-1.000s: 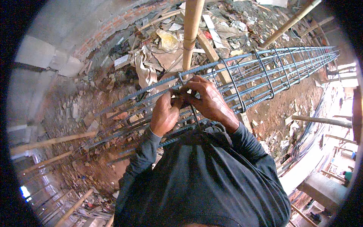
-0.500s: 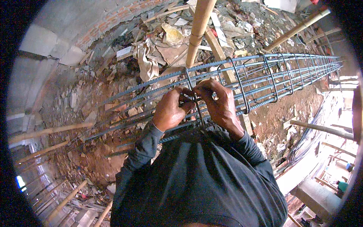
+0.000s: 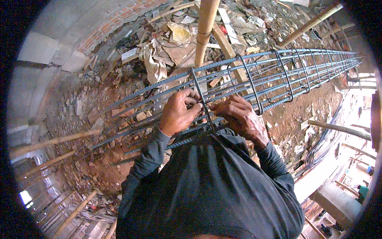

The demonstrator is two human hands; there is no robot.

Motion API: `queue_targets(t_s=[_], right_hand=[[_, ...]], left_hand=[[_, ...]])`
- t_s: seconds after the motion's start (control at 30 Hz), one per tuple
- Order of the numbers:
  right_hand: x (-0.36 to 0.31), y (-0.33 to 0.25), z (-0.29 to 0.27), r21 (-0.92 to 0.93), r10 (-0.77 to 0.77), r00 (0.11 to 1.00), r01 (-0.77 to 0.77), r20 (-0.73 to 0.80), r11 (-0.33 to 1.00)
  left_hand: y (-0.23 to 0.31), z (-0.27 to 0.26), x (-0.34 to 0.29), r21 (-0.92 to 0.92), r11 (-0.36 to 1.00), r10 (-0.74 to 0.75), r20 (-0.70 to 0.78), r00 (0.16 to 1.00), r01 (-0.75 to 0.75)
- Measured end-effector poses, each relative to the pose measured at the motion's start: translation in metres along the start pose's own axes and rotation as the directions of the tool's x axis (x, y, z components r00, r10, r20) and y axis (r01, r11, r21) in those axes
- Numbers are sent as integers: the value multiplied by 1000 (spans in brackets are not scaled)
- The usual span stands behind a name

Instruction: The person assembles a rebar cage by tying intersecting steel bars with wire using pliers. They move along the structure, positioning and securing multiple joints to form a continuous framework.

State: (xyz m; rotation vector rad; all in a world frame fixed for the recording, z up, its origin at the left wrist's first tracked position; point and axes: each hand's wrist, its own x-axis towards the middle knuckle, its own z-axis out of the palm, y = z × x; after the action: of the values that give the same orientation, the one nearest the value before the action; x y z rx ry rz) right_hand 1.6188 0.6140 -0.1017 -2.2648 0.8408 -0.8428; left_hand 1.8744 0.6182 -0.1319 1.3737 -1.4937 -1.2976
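A long cage of ribbed steel rebar [image 3: 159, 83] runs from the lower left to the far right, its bars bound by square stirrups [image 3: 280, 70]. The nearest stirrup [image 3: 197, 84] stands right in front of me. My left hand [image 3: 179, 113] is on its left side, thumb and fingers pinched together by the middle bars. Over on the stirrup's right, my right hand [image 3: 243, 119] has its fingers bent into a pinch, close to the same bars. Whatever is between the fingertips is too small to make out.
A bamboo pole [image 3: 205, 32] rises just beyond the cage, beside a wooden plank [image 3: 227, 44]. Rubble and scraps, including a pale cloth [image 3: 153, 65], cover the ground behind. More bamboo poles [image 3: 312, 24] slant around. A bundle of long rods [image 3: 328, 137] lies to the right.
My right hand has moved down and to the right, away from the left hand and the stirrup. The left hand stays near the stirrup. The view has shifted slightly.
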Motion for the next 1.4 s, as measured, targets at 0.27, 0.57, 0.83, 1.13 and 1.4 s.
queue_targets(t_s=[0.27,0.57,0.83,1.13,1.4], right_hand=[[3,4,-20,-180,-95,962,144,254,973],[34,6,-25,-190,-31,949,95,315,977],[54,46,10,-316,24,958,71,286,946],[58,46,16,-206,335,848,-272,410,940],[78,61,-1,570,294,776,-615,557,545]], left_hand=[[17,2,1,152,988,-23,-10,1000,25],[22,5,-1,189,978,-87,-36,996,92],[17,5,3,227,972,-51,-70,996,66],[8,4,-3,225,974,47,-72,996,-30],[9,-2,-15,250,968,20,-20,1000,-14]])
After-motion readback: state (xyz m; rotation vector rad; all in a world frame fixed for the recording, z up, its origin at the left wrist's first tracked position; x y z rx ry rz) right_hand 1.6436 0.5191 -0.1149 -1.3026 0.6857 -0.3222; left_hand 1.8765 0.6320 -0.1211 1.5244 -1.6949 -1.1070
